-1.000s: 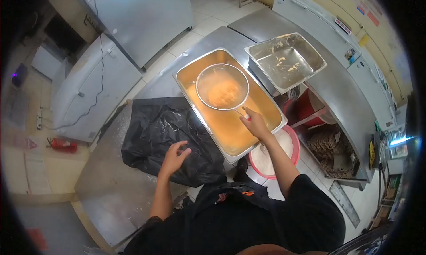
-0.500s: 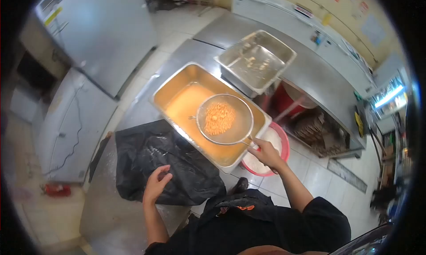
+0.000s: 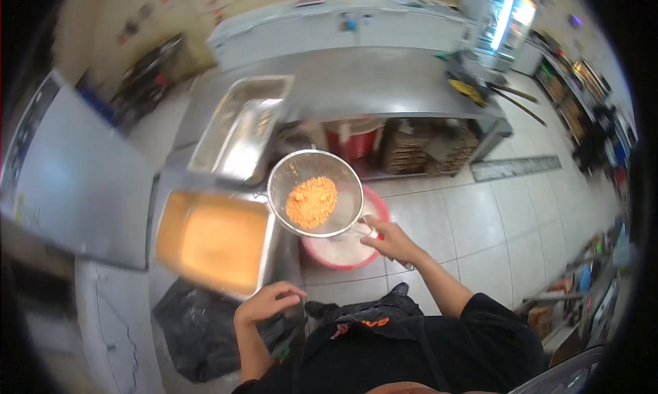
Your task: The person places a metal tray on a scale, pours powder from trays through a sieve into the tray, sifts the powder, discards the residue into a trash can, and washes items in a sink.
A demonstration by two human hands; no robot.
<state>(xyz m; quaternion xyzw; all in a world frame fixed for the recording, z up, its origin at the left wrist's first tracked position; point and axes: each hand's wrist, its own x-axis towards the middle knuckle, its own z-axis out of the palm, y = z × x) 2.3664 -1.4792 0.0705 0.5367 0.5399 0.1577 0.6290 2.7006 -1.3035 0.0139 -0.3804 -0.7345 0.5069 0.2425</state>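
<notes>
My right hand (image 3: 389, 242) is closed round the handle of a round mesh strainer (image 3: 343, 212). Orange crumbs (image 3: 312, 202) lie in the strainer, which is over a pink-red basin (image 3: 346, 262) holding white powder. My left hand (image 3: 271, 303) is empty, its fingers apart and slightly curled, near the lower right corner of a deep metal tray (image 3: 264, 274) of orange liquid. Below that tray a black plastic bag (image 3: 195, 332) lies on the metal table, partly under my left hand.
A second metal tray (image 3: 240, 130) with scraps stands behind the first. A long steel counter (image 3: 370, 78) runs across the back, with a red bucket (image 3: 356, 141) and stacked cartons (image 3: 428, 147) beneath. Tiled floor (image 3: 480, 216) lies to the right.
My view has turned right. The strainer has left the space over the tray of orange liquid and is now over the basin, still in my right hand. My left hand stays empty.
</notes>
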